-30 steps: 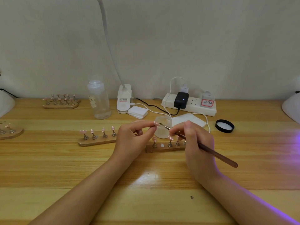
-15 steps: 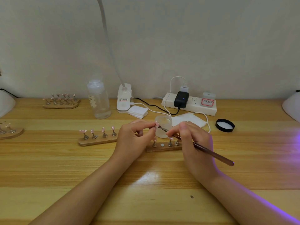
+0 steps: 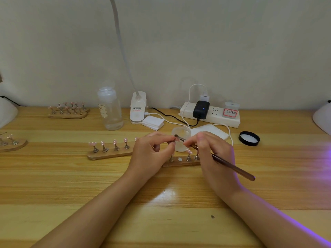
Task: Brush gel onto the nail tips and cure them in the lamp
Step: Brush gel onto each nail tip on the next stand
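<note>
A wooden table (image 3: pixel 53 185) filled the lower view, with a pale wall (image 3: pixel 232 42) behind it. A white gooseneck lamp (image 3: pixel 138 108) stood at the back, its neck rising out of view. Right of it lay a white power strip (image 3: pixel 215 117) with a black adapter (image 3: pixel 201 110) plugged in and a small red-labelled jar (image 3: pixel 230 112) on its right end. A clear bottle (image 3: pixel 110 109) stood left of the lamp. White curved shapes showed at the far left edge (image 3: pixel 7 111) and the far right edge (image 3: pixel 322 117); what they were could not be told. Purple light fell on the table's right side.

The left hand (image 3: pixel 152 154) pinched a small pink nail tip (image 3: pixel 177 139) between thumb and forefinger, held above the table just in front of a frosted cup (image 3: pixel 181 138). The right hand (image 3: pixel 215 154) gripped a brown brush (image 3: pixel 232 166) like a pen, its bristle end touching or just at the tip, its handle slanting back to the right.

A wooden rack (image 3: pixel 111 153) of pink tips on metal stands lay left of the left hand. A second rack (image 3: pixel 180 162) lay beneath and between the hands, partly hidden, with one stand spot bare. A third rack (image 3: pixel 68 111) sat at the back left, a fourth (image 3: pixel 12 144) at the left edge.

A stack of white pads (image 3: pixel 153 122) lay by the lamp's base, a white cloth (image 3: pixel 209 131) behind the right hand, and a black lid (image 3: pixel 249 138) further right, well apart from the cup.
</note>
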Demonstrator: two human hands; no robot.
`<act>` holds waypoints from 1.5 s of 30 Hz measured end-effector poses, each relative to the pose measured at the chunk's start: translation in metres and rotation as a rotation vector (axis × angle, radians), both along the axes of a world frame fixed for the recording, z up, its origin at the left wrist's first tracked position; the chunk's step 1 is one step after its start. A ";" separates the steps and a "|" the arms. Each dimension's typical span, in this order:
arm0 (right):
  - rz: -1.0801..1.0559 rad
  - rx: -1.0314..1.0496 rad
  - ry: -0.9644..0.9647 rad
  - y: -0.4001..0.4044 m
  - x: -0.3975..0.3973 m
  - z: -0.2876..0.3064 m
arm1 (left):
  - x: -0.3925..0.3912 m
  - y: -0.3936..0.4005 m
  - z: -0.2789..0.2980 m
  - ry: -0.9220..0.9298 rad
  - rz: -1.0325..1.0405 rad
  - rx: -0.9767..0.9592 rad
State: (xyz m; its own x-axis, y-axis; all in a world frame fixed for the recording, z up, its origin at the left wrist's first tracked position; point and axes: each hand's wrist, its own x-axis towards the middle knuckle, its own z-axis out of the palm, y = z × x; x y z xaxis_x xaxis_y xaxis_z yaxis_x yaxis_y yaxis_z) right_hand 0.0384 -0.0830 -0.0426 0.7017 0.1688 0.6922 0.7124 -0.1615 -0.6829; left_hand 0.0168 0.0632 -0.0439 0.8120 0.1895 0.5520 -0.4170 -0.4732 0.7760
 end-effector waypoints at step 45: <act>0.052 0.068 0.087 -0.002 -0.003 -0.003 | -0.001 0.001 0.003 -0.001 -0.025 -0.051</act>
State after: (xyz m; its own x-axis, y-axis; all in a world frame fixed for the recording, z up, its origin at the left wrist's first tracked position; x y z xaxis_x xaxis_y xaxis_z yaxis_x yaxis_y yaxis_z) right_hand 0.0353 -0.0848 -0.0452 0.7510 0.1614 0.6403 0.6564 -0.0771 -0.7504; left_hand 0.0156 0.0645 -0.0404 0.8162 0.1973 0.5431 -0.4292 -0.4221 0.7985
